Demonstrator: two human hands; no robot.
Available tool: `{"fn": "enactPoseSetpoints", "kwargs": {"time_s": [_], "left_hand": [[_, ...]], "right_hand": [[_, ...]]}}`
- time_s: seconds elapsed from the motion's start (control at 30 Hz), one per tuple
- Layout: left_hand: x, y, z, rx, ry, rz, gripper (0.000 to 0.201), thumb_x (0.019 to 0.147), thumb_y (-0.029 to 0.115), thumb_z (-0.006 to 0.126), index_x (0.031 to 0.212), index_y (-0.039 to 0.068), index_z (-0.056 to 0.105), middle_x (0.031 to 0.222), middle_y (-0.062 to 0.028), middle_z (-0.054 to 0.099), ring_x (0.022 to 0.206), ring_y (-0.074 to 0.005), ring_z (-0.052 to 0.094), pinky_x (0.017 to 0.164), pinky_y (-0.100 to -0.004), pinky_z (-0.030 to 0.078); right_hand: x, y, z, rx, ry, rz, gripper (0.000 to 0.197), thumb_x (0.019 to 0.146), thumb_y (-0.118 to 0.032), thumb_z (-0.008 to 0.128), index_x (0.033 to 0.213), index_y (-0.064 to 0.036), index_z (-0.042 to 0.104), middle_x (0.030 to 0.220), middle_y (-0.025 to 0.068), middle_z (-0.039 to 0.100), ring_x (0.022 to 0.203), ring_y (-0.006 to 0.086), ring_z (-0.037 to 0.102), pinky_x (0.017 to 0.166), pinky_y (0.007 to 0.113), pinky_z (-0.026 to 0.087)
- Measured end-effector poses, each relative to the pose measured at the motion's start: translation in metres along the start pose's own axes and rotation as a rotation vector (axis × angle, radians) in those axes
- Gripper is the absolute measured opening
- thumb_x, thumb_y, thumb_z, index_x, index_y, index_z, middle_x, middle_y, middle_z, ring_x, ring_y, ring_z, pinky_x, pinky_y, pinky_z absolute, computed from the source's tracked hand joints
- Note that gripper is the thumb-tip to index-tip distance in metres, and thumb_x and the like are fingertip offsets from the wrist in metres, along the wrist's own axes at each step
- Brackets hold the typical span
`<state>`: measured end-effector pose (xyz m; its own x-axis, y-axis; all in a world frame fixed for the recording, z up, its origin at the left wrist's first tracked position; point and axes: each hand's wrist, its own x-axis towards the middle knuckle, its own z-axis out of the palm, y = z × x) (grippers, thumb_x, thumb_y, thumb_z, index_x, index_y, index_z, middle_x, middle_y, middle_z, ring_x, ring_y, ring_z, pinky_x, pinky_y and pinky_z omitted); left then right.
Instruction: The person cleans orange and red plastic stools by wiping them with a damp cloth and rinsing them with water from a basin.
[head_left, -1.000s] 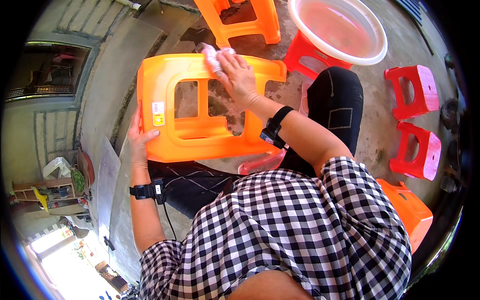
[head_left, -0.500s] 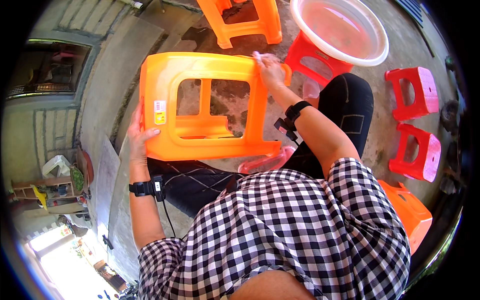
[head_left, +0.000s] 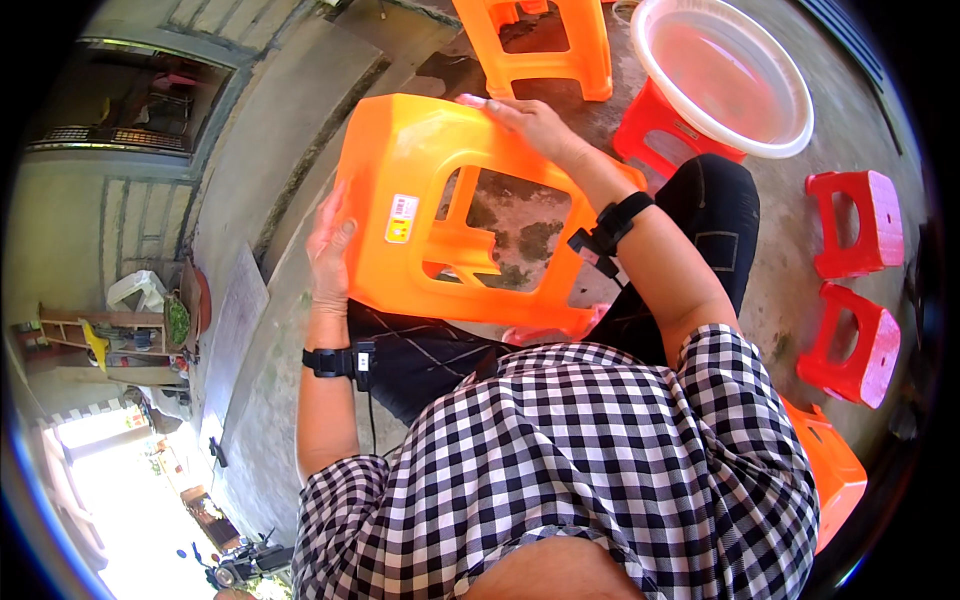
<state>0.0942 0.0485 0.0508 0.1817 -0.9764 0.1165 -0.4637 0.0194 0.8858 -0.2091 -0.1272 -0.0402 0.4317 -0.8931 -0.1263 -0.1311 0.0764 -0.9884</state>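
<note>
An orange plastic stool (head_left: 390, 275) lies on its side across my lap, its seat facing left and its legs to the right. A small label sits on its side panel. My left hand (head_left: 330, 240) grips the seat end, thumb on the near side panel. On the stool's upper side rests my right hand (head_left: 535, 128), fingers reaching toward the seat. A bit of pink cloth (head_left: 470, 100) shows under those fingertips, mostly hidden by the hand. Black bands with small devices and cables circle both wrists.
A white basin (head_left: 800, 110) holding water stands on a red stool (head_left: 650, 125) at the far right. Another orange stool (head_left: 545, 65) stands ahead. Two small red stools (head_left: 855, 225) are at the right, with an orange stool (head_left: 830, 475) behind them. A pink item (head_left: 530, 335) lies partly hidden below my stool.
The stool has tilted, its leg end dropping nearer to me. My right hand has slid along the upper side toward the seat. The whole view has shifted, and my left hand keeps its hold.
</note>
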Motion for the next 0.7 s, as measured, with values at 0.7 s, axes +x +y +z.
{"fn": "enactPoseSetpoints", "kwargs": {"time_s": [0.7], "left_hand": [[-0.027,-0.031,0.028,-0.953,0.208,-0.450,0.042,0.097,0.028,0.057,0.128,0.000,0.055,0.129,-0.0112,0.061,0.118,-0.0255,0.059,0.101,-0.0380,0.047]], "right_hand": [[-0.012,-0.035,-0.011,0.206,0.162,-0.272,0.052,0.096,-0.048,0.059,0.119,-0.0023,0.068,0.102,0.0096,0.070,0.095,0.0157,0.062,0.086,0.028,0.047]]}}
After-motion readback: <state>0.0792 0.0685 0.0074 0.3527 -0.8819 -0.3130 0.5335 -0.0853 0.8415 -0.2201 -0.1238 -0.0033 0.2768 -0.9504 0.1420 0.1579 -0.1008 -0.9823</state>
